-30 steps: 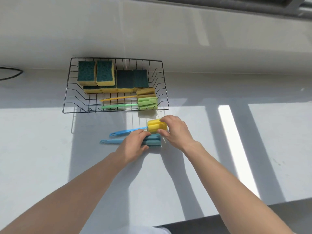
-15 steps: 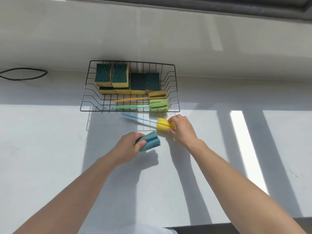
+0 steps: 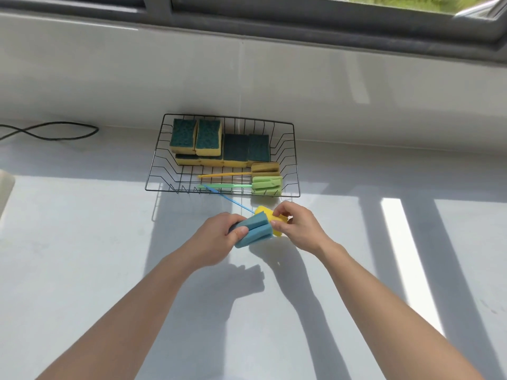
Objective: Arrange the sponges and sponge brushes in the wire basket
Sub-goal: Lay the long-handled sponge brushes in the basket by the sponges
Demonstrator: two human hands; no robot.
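a blue sponge brush [image 3: 253,231] is held tight in the left hand [image 3: 219,237], with the thumb pressed on its foam head. its handle is hidden by the hand. a yellow sponge brush [image 3: 275,224] is pinched by the fingers of the right hand [image 3: 297,229]. the two foam heads are touching, and the two hands are close together above the white counter [image 3: 82,256].

the thin blue handle [image 3: 227,198] of the yellow brush is pointed up and left, and its tip is seen across the front edge of the wire basket [image 3: 295,160]. the basket is set near the wall, just beyond the hands.

in the back of the basket, green and yellow sponges [image 3: 208,138] are stacked in a row. in front of them, an orange sponge brush [image 3: 264,168] and a green sponge brush [image 3: 266,185] are laid flat, with their heads at the right side and their handles to the left. the front part of the basket is filled by these two brushes.

a black cable [image 3: 49,133] is seen on the counter far to the left. a window frame [image 3: 301,20] is seen above the wall. dark shadows of the arms are thrown on the counter.
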